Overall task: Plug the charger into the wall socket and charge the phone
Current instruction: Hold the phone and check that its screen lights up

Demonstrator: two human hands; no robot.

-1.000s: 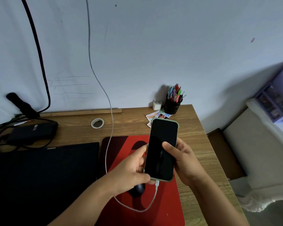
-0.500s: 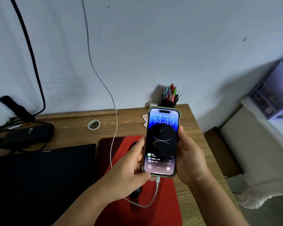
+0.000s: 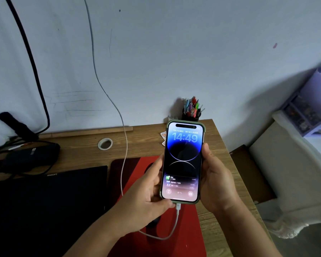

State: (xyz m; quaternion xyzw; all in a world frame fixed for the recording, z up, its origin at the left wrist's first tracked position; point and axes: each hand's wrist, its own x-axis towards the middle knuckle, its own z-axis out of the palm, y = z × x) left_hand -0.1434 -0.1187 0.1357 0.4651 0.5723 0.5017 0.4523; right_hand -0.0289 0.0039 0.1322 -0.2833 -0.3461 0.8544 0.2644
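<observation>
A phone (image 3: 183,160) in a green case is held upright above the desk, its lock screen lit and showing 14:49. My left hand (image 3: 148,193) grips its left edge and bottom corner, and my right hand (image 3: 215,182) grips its right edge. A white charging cable (image 3: 122,160) is plugged into the phone's bottom, loops under my left hand and runs up the wall out of the frame. The wall socket and the charger plug are out of view.
A closed black laptop (image 3: 44,204) lies at the left of the wooden desk (image 3: 148,140), beside a red mouse pad (image 3: 185,238) with a dark mouse partly hidden by my left hand. A pen cup (image 3: 192,110), a tape roll (image 3: 105,143) and a black power brick (image 3: 30,156) stand further back.
The dark screen lit up to the lock screen. Both hands raised the phone a little and shifted their grip to its side edges.
</observation>
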